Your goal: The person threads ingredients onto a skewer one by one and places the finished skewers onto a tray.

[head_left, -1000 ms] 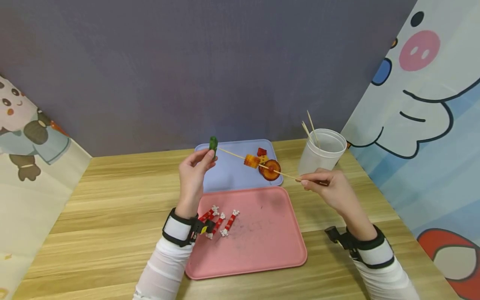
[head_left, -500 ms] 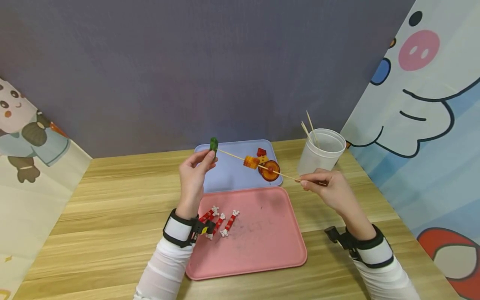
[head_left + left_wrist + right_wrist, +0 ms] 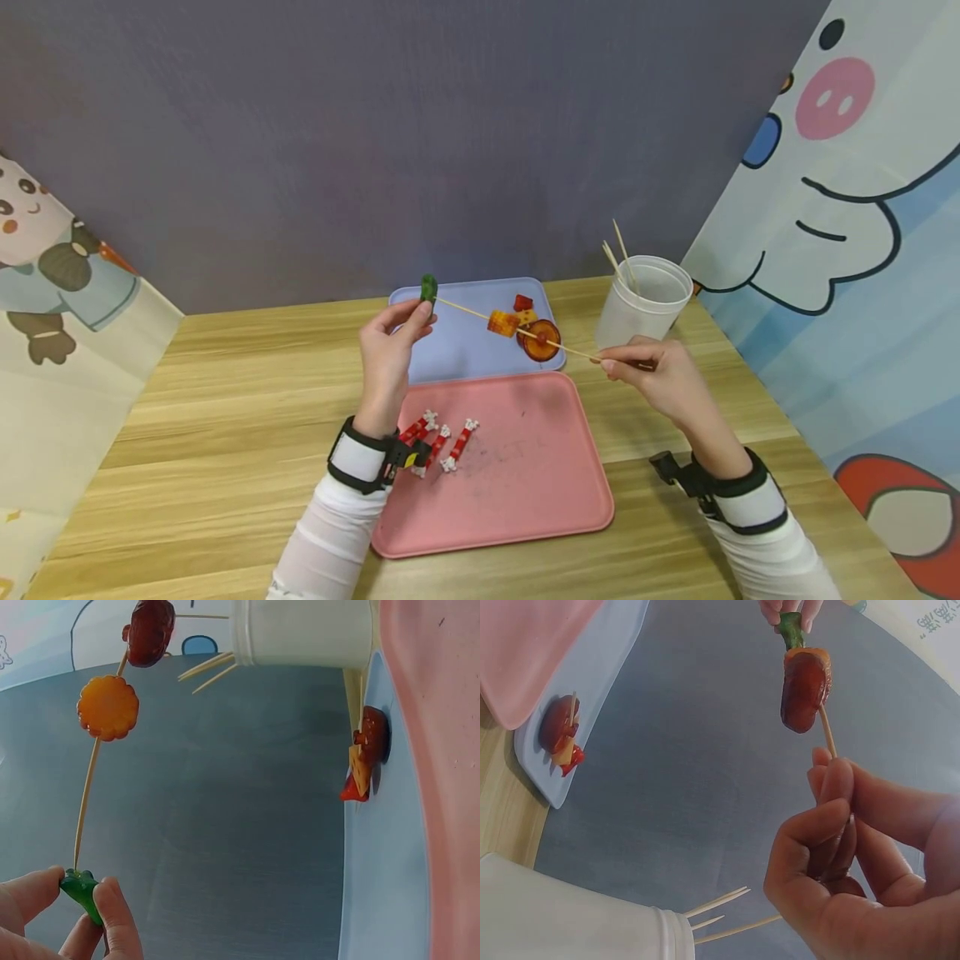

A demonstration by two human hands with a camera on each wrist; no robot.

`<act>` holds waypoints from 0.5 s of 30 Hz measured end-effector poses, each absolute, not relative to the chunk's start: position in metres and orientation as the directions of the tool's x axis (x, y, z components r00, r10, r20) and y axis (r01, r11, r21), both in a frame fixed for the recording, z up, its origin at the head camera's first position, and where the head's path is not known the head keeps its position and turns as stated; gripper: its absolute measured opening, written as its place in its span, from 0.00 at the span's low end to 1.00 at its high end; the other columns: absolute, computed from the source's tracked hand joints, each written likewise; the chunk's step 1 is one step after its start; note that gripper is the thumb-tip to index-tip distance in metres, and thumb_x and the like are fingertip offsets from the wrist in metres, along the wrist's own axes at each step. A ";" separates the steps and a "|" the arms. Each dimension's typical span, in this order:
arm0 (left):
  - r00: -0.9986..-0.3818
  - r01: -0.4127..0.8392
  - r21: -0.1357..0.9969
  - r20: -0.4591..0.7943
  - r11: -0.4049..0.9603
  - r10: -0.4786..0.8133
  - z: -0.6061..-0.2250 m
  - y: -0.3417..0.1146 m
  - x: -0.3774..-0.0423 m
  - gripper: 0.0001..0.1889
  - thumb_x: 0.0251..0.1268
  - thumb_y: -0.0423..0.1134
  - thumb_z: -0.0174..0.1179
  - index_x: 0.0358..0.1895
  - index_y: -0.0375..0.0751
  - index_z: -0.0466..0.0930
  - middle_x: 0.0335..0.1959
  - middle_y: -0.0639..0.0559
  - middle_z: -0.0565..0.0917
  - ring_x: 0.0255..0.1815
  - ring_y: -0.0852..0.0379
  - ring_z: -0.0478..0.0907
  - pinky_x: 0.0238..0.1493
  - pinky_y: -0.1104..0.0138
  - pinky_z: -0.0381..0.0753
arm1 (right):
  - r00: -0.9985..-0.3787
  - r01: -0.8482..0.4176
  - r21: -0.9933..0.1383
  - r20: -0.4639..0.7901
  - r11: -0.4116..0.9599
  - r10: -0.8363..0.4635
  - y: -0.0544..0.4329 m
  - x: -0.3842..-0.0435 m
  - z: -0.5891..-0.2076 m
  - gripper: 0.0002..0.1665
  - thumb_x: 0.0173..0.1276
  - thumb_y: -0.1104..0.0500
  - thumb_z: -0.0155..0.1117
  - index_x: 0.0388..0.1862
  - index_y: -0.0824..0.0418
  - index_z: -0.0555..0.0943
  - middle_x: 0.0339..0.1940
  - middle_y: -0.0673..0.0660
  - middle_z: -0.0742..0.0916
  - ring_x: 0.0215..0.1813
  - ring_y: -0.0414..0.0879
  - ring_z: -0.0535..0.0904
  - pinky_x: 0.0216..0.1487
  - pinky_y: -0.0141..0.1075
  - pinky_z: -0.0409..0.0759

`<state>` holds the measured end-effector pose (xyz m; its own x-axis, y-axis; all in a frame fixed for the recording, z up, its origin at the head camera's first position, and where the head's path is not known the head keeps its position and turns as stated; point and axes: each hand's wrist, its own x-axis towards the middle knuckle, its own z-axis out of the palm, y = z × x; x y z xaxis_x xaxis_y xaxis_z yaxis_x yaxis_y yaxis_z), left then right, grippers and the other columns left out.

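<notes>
My left hand (image 3: 386, 343) pinches a small glossy green piece (image 3: 84, 894), like a bit of green pepper, between thumb and fingers. From the right, my right hand (image 3: 663, 377) grips the lower end of a thin wooden skewer (image 3: 85, 799). Threaded on it are a thick reddish-brown piece (image 3: 802, 694) and a scalloped orange-yellow piece (image 3: 109, 707), like a corn slice. The skewer's far tip meets the green piece at the left fingertips. Both hands are raised over the blue tray (image 3: 450, 354).
On the blue tray's right side lies another skewer with a brown piece (image 3: 553, 726), a yellow piece with holes and a red piece (image 3: 523, 303). Nearer stands a pink tray (image 3: 525, 492) with several red-and-white sticks (image 3: 459, 446). A white cup (image 3: 637, 317) holds several skewers.
The green piece tilts slightly in my left fingers against the skewer tip. Otherwise both hands stay nearly still.
</notes>
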<state>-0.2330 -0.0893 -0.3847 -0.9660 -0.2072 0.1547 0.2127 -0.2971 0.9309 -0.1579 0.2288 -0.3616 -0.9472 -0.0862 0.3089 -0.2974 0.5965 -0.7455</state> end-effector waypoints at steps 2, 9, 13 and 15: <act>-0.967 0.213 0.930 0.156 -0.300 -0.203 -0.384 -0.089 -0.233 0.17 0.56 0.36 0.67 0.45 0.26 0.80 0.33 0.50 0.83 0.32 0.57 0.85 0.42 0.61 0.84 | -0.947 -0.298 -0.747 0.308 0.594 -0.087 0.229 -0.158 -0.361 0.08 0.58 0.64 0.69 0.37 0.64 0.88 0.27 0.55 0.85 0.25 0.32 0.73 0.23 0.27 0.70; -0.966 0.212 0.933 0.154 -0.292 -0.209 -0.383 -0.090 -0.232 0.17 0.56 0.37 0.67 0.45 0.27 0.81 0.33 0.50 0.83 0.31 0.58 0.85 0.45 0.57 0.83 | -0.944 -0.305 -0.732 0.315 0.609 -0.095 0.230 -0.156 -0.361 0.08 0.58 0.64 0.70 0.37 0.64 0.88 0.27 0.55 0.86 0.26 0.32 0.74 0.24 0.26 0.71; -0.964 0.211 0.937 0.154 -0.278 -0.215 -0.382 -0.090 -0.231 0.18 0.56 0.38 0.68 0.45 0.28 0.81 0.33 0.50 0.83 0.31 0.58 0.85 0.46 0.55 0.83 | -0.945 -0.301 -0.727 0.313 0.618 -0.092 0.230 -0.156 -0.361 0.08 0.58 0.63 0.70 0.37 0.63 0.88 0.27 0.55 0.85 0.26 0.32 0.73 0.24 0.27 0.70; -0.965 0.210 0.937 0.153 -0.278 -0.213 -0.381 -0.090 -0.230 0.18 0.56 0.38 0.68 0.45 0.28 0.81 0.33 0.50 0.83 0.32 0.58 0.85 0.46 0.56 0.83 | -0.948 -0.293 -0.729 0.307 0.619 -0.087 0.230 -0.156 -0.361 0.08 0.58 0.63 0.70 0.37 0.63 0.88 0.27 0.54 0.85 0.25 0.33 0.72 0.23 0.27 0.69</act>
<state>-0.2302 -0.0898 -0.3814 -0.9649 -0.2133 0.1532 0.2103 -0.2781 0.9372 -0.1558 0.2304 -0.3609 -0.9478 -0.0875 0.3065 -0.2928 0.6192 -0.7286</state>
